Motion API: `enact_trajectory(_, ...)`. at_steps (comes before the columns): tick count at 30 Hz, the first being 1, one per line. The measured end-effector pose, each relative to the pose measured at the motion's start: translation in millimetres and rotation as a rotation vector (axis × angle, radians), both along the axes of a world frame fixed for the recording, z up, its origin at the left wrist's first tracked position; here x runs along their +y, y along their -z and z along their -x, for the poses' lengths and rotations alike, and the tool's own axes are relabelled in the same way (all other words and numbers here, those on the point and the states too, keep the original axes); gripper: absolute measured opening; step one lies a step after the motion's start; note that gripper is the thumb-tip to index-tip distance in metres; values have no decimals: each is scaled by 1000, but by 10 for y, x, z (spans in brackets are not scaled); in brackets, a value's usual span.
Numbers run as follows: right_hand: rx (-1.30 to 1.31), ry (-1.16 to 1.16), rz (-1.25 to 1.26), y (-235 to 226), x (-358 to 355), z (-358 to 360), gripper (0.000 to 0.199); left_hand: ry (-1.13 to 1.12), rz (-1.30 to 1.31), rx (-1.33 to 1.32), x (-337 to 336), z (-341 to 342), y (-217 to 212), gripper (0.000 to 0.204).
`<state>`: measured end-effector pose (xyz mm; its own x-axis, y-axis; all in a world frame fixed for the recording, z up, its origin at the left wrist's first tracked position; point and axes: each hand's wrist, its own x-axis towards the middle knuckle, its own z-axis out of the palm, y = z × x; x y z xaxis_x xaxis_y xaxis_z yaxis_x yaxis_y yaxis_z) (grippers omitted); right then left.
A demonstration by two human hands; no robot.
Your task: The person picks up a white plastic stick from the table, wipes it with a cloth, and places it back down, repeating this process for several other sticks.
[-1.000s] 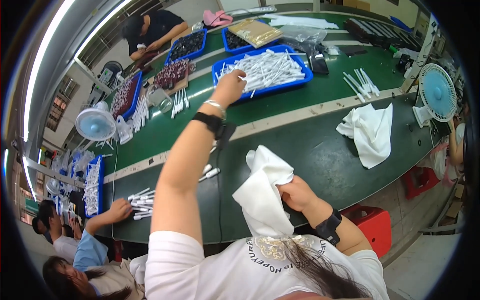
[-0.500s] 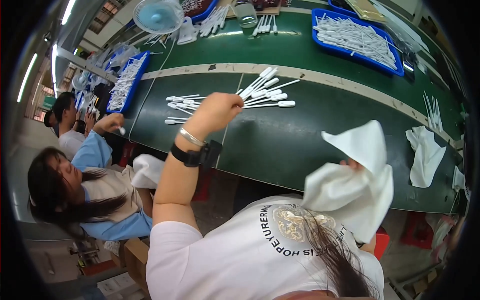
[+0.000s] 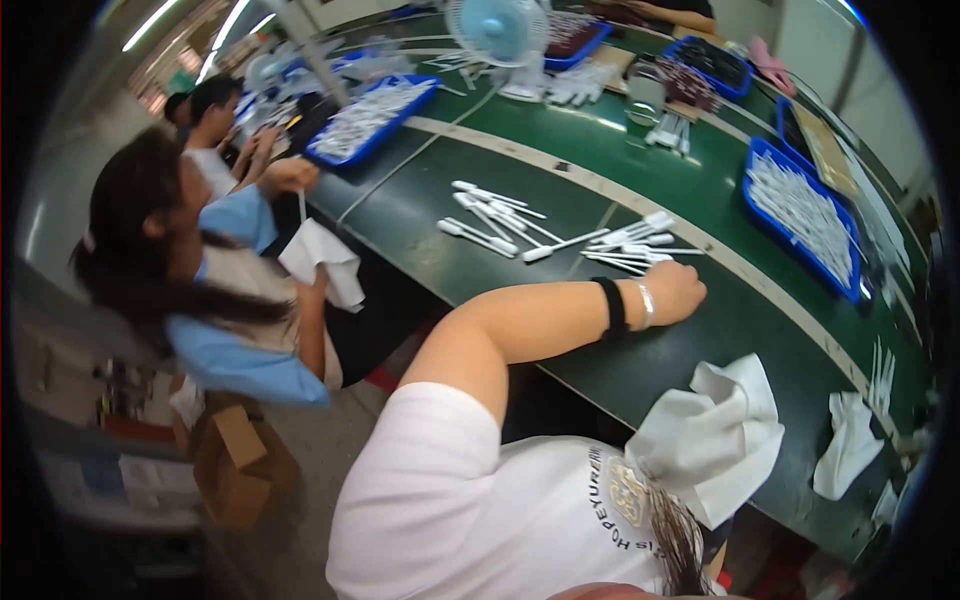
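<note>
My left hand (image 3: 677, 290) reaches over the green table, its fingers curled closed at the near side of a loose pile of white plastic droppers (image 3: 640, 240). Whatever is between those fingertips is hidden. A second loose group of droppers (image 3: 490, 215) lies to the left of that pile, with one dropper (image 3: 560, 246) slanting between the two. At the table's near edge a crumpled white cloth (image 3: 712, 440) is held up and covers my right hand, so its fingers do not show.
Another white cloth (image 3: 846, 445) lies at the right. Blue trays full of droppers stand at the far right (image 3: 858, 290) and far left (image 3: 345, 160). A small fan (image 3: 498, 30) and a clear jar (image 3: 645, 95) are at the back. On my left a co-worker (image 3: 240, 260) holds a white cloth.
The view has turned left. My left hand has shifted from the left end of the dropper pile to its near side. Fingers that showed in the right-hand cloth are now covered.
</note>
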<state>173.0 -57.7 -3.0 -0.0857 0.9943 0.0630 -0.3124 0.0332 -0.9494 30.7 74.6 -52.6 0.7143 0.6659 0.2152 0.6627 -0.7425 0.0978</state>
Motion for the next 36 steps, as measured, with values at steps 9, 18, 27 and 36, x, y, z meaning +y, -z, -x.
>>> enact_trajectory(9,-344,-14,-26,-8,0,89,24,185,233,-829,-631,478,-1433,15)
enact_trajectory(18,19,8,112,126,-158,4,25,-96,575,-969,-1225,7,-268,16)
enact_trajectory(27,-78,74,9,655,-201,-292,29,71,325,-448,-1249,14,-55,19)
enact_trajectory(36,-474,392,-351,10,-75,-732,24,-142,1388,-1128,-1161,384,-491,15)
